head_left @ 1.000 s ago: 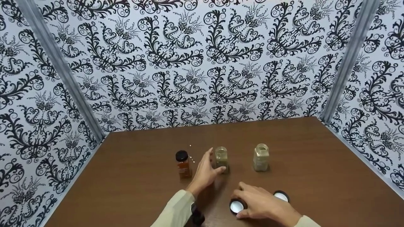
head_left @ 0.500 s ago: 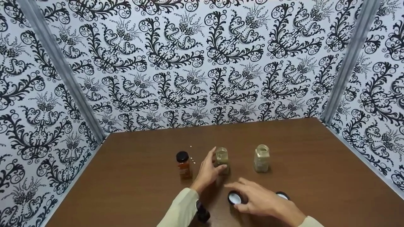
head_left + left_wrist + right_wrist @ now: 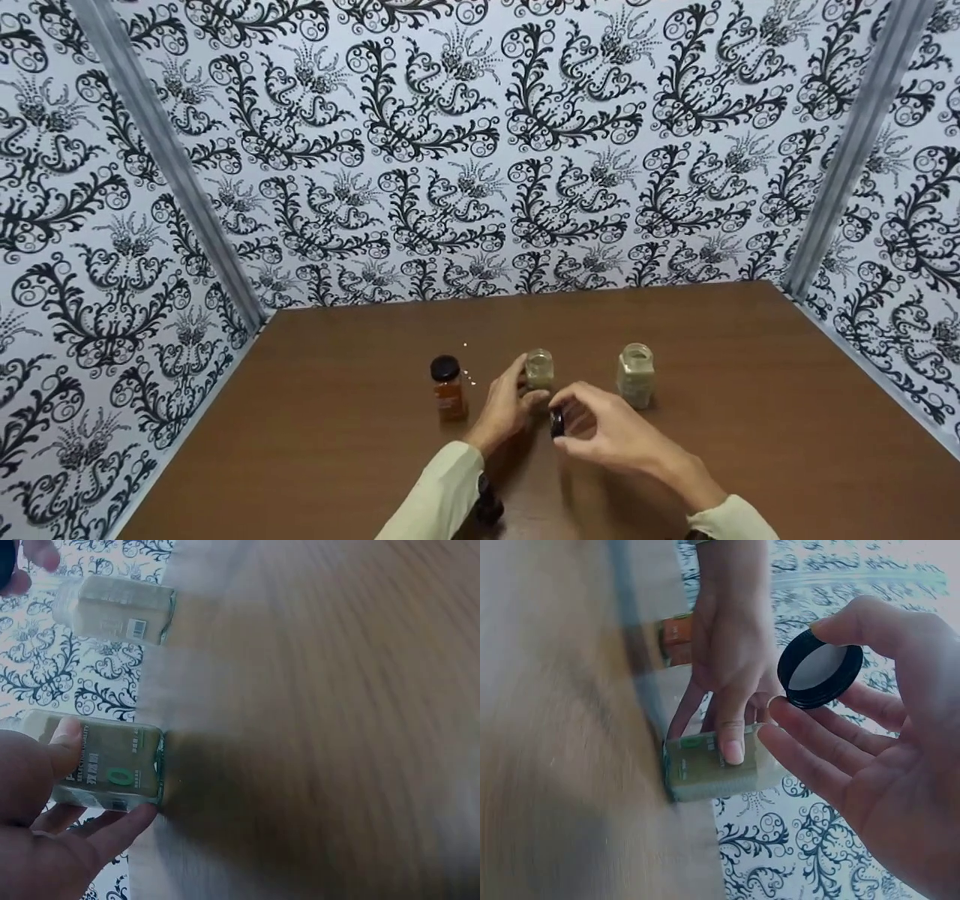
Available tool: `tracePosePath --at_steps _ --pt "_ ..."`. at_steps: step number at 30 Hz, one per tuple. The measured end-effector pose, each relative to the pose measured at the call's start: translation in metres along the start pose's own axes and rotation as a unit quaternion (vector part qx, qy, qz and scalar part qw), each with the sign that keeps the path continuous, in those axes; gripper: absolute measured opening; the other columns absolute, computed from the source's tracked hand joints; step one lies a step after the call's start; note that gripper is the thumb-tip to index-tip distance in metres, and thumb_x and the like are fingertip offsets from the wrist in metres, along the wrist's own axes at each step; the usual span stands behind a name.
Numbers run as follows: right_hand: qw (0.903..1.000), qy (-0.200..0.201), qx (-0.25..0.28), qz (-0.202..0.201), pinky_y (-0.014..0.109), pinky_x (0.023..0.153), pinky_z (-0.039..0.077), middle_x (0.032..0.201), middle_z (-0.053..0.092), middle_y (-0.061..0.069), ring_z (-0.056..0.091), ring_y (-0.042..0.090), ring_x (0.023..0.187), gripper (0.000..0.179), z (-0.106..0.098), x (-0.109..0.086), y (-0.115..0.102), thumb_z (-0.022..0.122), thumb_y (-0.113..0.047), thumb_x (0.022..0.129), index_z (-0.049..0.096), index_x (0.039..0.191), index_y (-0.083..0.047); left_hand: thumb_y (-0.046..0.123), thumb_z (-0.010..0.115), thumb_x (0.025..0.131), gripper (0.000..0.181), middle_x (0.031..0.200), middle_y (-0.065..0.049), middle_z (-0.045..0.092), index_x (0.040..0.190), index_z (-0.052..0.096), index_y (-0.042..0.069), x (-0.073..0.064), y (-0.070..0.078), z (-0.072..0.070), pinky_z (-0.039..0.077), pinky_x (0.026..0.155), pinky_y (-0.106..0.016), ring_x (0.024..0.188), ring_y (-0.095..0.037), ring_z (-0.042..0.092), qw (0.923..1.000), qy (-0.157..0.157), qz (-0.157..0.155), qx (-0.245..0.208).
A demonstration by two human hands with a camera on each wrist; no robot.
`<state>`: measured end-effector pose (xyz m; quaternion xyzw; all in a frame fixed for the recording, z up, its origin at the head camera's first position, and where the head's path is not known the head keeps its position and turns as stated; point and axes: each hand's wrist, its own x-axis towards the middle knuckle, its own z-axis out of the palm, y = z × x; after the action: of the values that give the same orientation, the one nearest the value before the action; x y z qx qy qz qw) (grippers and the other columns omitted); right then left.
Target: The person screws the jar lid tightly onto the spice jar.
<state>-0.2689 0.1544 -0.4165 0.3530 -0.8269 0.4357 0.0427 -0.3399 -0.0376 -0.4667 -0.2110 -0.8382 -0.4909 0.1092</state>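
Note:
My left hand [image 3: 501, 411] holds an open glass spice jar [image 3: 540, 367] upright on the table. Thumb and fingers lie on its opposite sides, and the left wrist view shows greenish-brown powder behind the jar's printed label. A black screw lid [image 3: 821, 671] with a white liner is pinched between the thumb and fingers of my right hand [image 3: 619, 431]. It is raised off the table, tipped on edge, close to the right of the jar and below its mouth level in the head view. A second open jar [image 3: 637, 379] of pale powder stands to the right.
A jar of orange-red spice [image 3: 450, 397] with its black lid on stands left of my left hand. Small white crumbs [image 3: 470, 375] lie beside it. Patterned panels [image 3: 465, 150] rise behind and at both sides of the brown table [image 3: 337, 450].
My right hand has lifted the black lid from the table and brought it up toward the jar. The left hand stays on the jar. The other loose lid is now out of sight.

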Motion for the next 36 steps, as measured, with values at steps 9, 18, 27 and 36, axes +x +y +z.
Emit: tracePosePath --at_steps 9,18,27,36 --pt "0.9984 0.03 0.046 0.013 0.025 0.081 0.059 0.114 0.066 0.013 0.067 0.01 0.094 0.042 0.002 0.008 -0.005 0.076 -0.019 0.09 0.06 0.125 -0.003 -0.007 0.067 0.09 0.059 0.121 -0.031 0.067 0.142 0.042 -0.015 -0.001 0.003 0.0 0.055 0.096 -0.043 0.113 -0.04 0.067 0.9996 -0.002 0.025 0.014" --pt "0.9939 0.074 0.08 -0.015 0.027 0.088 0.058 0.117 0.064 0.013 0.069 0.01 0.101 0.042 0.009 0.011 -0.004 0.071 -0.016 0.093 0.061 0.133 -0.006 -0.02 0.06 0.085 0.056 0.119 -0.03 0.068 0.139 0.045 -0.012 -0.002 0.002 -0.002 0.055 0.095 -0.049 0.112 -0.043 0.067 0.999 -0.003 0.045 0.003" --pt "0.9868 0.137 0.078 0.037 0.032 0.089 0.057 0.113 0.069 0.011 0.067 0.009 0.097 0.036 0.008 0.017 -0.005 0.076 -0.014 0.088 0.064 0.12 -0.002 -0.02 0.059 0.085 0.055 0.121 -0.029 0.067 0.138 0.047 -0.01 -0.004 0.001 -0.004 0.055 0.097 -0.043 0.112 -0.043 0.067 0.9986 0.001 0.044 -0.029" --pt "0.9773 0.179 0.095 0.064 0.028 0.088 0.057 0.115 0.069 0.014 0.069 0.022 0.102 0.032 0.001 0.033 0.004 0.077 -0.013 0.087 0.063 0.115 -0.006 0.004 0.071 0.089 0.055 0.127 -0.027 0.066 0.14 0.05 -0.001 -0.003 0.003 -0.001 0.054 0.098 -0.047 0.116 -0.038 0.066 0.9993 -0.003 0.01 -0.035"
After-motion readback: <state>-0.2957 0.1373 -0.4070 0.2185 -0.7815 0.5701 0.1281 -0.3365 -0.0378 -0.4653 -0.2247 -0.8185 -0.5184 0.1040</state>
